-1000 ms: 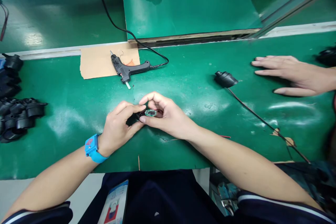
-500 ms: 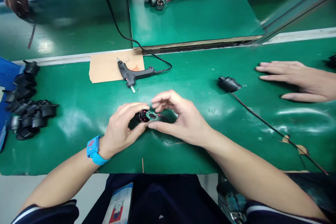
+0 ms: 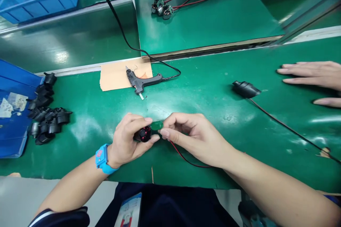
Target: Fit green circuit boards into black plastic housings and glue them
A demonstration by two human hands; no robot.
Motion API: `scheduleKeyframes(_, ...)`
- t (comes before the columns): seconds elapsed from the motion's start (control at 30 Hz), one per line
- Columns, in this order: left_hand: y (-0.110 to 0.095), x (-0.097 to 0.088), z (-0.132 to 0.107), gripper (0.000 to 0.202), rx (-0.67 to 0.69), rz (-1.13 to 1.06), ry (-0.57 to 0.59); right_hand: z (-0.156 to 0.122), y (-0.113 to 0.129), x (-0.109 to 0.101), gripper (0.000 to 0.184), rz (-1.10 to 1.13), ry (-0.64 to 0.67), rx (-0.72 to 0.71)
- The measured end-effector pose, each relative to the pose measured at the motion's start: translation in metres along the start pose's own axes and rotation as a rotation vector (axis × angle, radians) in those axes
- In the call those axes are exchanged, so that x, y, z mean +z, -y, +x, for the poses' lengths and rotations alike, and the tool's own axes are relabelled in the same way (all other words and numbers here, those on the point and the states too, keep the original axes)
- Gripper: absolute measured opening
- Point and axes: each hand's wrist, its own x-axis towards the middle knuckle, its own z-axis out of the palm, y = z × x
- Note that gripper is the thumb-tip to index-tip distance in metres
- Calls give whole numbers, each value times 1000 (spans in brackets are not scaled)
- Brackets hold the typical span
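Note:
My left hand (image 3: pixel 128 140), with a blue wrist strap (image 3: pixel 102 158), grips a small black round housing (image 3: pixel 143 134) just above the green bench mat. My right hand (image 3: pixel 191 135) pinches a small round green circuit board (image 3: pixel 156 125) at the housing's right side. A thin red wire (image 3: pixel 183 158) trails from the parts under my right palm. Both hands are closed on their parts, fingertips almost touching.
A black glue gun (image 3: pixel 140 81) lies on a cardboard sheet (image 3: pixel 114 76) behind my hands, its cord running back. Several black housings (image 3: pixel 46 120) are heaped at left beside a blue bin (image 3: pixel 13 138). Another person's hand (image 3: pixel 311 78) rests flat at right, near a black wired part (image 3: pixel 245 89).
The green board has come off the housing's face and now sits to its right in my right fingers. The red wire now shows. The view has tilted down and shifted.

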Motion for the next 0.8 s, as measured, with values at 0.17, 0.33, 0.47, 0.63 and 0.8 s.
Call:
scheduleKeyframes(0.17,-3,-6,5,23,-4,100,-12,5,-5,-2,23,173,143,73)
scheduleKeyframes(0.33,-8,-8,1,24,-140,89,1,8,-16,-1,11,-174,0,-277)
scheduleKeyframes(0.47,-9,-6,-3,24,-228,48,28,11,-25,-3,13,-533,-182,-637)
scheduleKeyframes(0.63,-3,-6,-3,22,-274,81,21,46,-20,-23,12,-836,-292,-710)
scheduleKeyframes(0.8,4,-5,-2,23,-253,137,-17,115,-16,-28,50,-1342,-141,-469)
